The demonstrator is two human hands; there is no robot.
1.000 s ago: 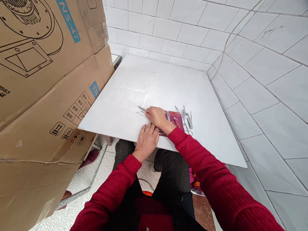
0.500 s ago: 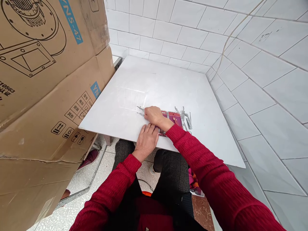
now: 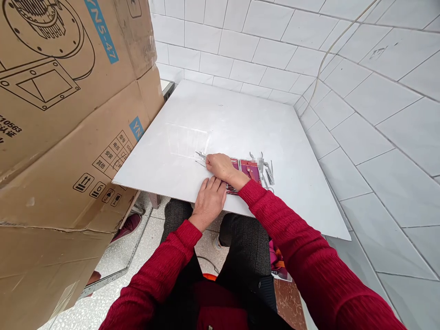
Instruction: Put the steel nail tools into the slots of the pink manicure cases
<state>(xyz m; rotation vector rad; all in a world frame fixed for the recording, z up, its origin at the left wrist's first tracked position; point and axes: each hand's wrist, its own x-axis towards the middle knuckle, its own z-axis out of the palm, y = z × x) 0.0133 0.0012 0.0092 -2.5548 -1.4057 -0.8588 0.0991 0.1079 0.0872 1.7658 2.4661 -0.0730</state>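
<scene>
A red manicure case (image 3: 250, 169) lies unfolded near the table's front edge, its left half mostly under my hands. My right hand (image 3: 220, 166) reaches across the left half with its fingers closed. Slender metal tools (image 3: 200, 156) stick out to the left of those fingers; whether they are gripped or lie on the table is hidden. My left hand (image 3: 210, 197) rests with fingers stretched out at the case's near left edge, just below my right hand. Several metal nail tools (image 3: 267, 172), clipper-like and scissor-like, lie loose beside the case's right side.
The white tabletop (image 3: 240, 117) meets tiled walls behind and at the right. A big cardboard box (image 3: 113, 110) stands along the left edge. A pale cable (image 3: 322, 64) hangs in the right corner. Below, a shoe (image 3: 129, 227) shows at the left.
My right hand has shifted very slightly over the case, and the lower slender tool beside its fingers looks thinner. My left hand has stayed in place.
</scene>
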